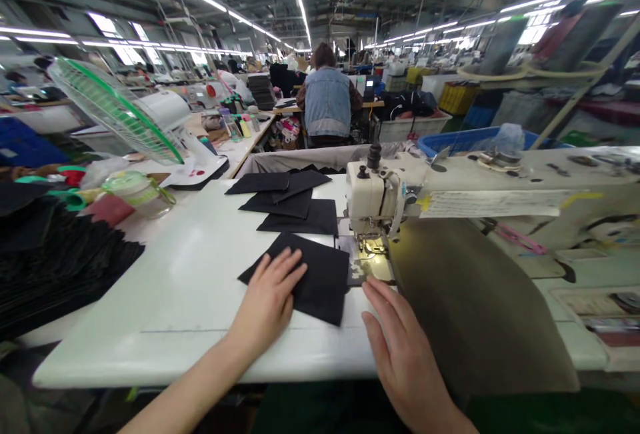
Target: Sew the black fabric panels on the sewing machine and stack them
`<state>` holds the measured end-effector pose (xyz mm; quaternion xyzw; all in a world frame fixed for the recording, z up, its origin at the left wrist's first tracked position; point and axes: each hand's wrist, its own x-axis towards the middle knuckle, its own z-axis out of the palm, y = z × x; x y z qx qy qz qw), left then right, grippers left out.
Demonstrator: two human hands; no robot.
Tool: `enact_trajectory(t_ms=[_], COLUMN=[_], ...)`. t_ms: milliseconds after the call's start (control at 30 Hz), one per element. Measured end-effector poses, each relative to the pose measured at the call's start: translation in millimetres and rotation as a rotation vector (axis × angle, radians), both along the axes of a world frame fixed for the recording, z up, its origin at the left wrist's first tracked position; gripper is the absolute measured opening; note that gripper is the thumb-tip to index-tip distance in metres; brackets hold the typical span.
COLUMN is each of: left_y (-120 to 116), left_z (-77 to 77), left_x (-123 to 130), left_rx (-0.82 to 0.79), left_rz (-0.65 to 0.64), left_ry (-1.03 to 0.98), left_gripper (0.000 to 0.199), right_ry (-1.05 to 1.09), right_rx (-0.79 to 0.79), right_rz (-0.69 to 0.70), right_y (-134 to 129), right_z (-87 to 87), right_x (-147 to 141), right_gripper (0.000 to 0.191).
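My left hand (273, 284) lies flat on a black fabric piece (323, 274), its fingers spread over the left part of the cloth. The piece rests at a slant on the white sewing table, its right edge near the needle plate (357, 271). My right hand (397, 327) has its fingers stretched out at the table's front, just before the needle plate, apart from the cloth. To its upper right stands the sewing machine (377, 194), its lamp lit over the presser foot (375, 244). Behind the fabric piece, several more black pieces (300, 204) lie overlapping.
A thick stack of black cloth (55, 261) is at the left, near a lidded plastic jar (137, 194) and a green-rimmed fan (120, 111). A dark brown sheet (465, 307) covers the table right of the needle. A person in a denim vest (327, 101) sits ahead.
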<state>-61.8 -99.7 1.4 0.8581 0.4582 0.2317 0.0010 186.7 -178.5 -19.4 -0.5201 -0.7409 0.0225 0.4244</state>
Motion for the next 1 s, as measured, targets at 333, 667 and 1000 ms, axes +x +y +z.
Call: enact_trajectory(t_ms=[333, 667, 1000], left_y=[3.2, 50.1, 54.0], left_z=[10.2, 10.8, 5.2], left_x=[55.0, 67.7, 68.8], left_rx=[-0.217, -0.265, -0.258], left_rz=[-0.317, -0.492, -0.490], left_ry=[0.182, 0.205, 0.194], left_gripper=[0.047, 0.053, 0.054], right_ry=[-0.226, -0.197, -0.189], right_rx=[-0.149, -0.129, -0.132], right_rz=[0.043, -0.064, -0.065], right_y=[12.8, 10.6, 14.8], right_z=[-23.3, -30.5, -32.3], right_x=[0.9, 1.0, 1.4], right_gripper=[0.038, 0.042, 0.043])
